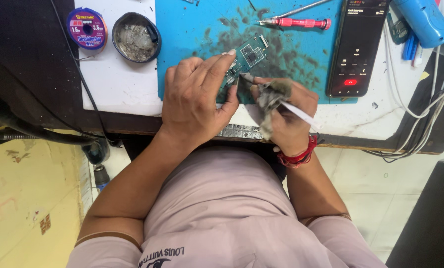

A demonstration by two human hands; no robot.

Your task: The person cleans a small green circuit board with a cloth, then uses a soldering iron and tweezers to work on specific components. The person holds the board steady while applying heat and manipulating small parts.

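A small green circuit board (250, 53) lies on a stained blue mat (192, 30). My left hand (197, 97) lies flat over the board's near end and pins it down with the fingers. My right hand (284, 111) grips a white-handled brush (301, 115) wrapped in a grey wad of cloth (271, 97); its tip touches the board next to my left fingertips. A red thread band circles my right wrist.
A red-handled screwdriver (301, 23) and metal tweezers lie at the mat's far edge. A phone (357, 47) with a lit screen rests at the right. A purple desoldering wire spool (87, 28) and a round tin (136, 36) sit at the left. A blue tool (423, 20) and white cables are at the right.
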